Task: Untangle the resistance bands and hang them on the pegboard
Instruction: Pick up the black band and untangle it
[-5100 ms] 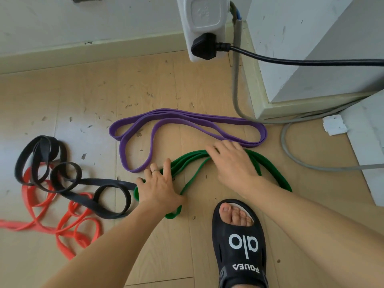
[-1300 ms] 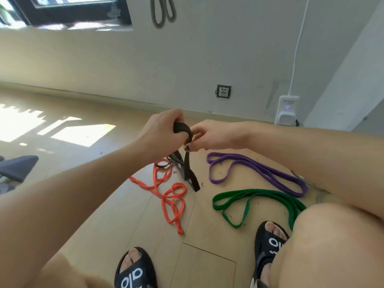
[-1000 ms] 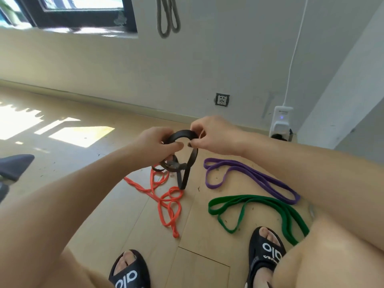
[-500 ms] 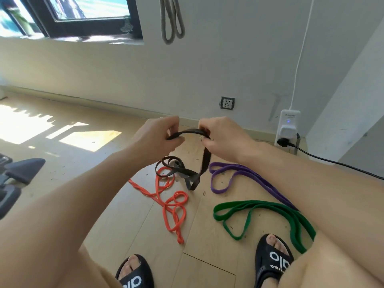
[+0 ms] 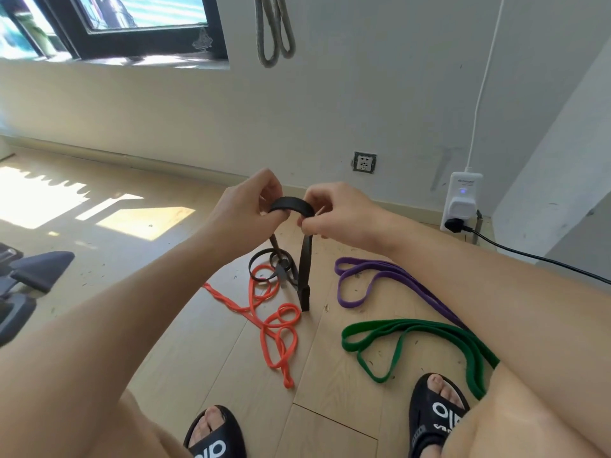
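A black resistance band (image 5: 292,205) arches between both my hands, held up above the floor. My left hand (image 5: 246,213) pinches its left end and my right hand (image 5: 330,214) pinches its right end. The rest of the black band hangs down in twisted loops to the floor. Under it a tangled orange band (image 5: 276,328) lies on the wood. A purple band (image 5: 370,280) and a green band (image 5: 403,335) lie flat to the right. A grey band (image 5: 274,31) hangs on the wall above; what it hangs from is out of view.
My two feet in black slides (image 5: 436,414) stand on the wooden floor at the bottom. A white plug adapter (image 5: 461,203) with a black cable (image 5: 535,257) sits at the right wall. A dark padded object (image 5: 36,269) is at the left edge. A window is at top left.
Since half a second ago both hands have stayed on the black band, drawn a little closer together with its arch tighter. Five seconds ago my hands lay on the green band on the floor.
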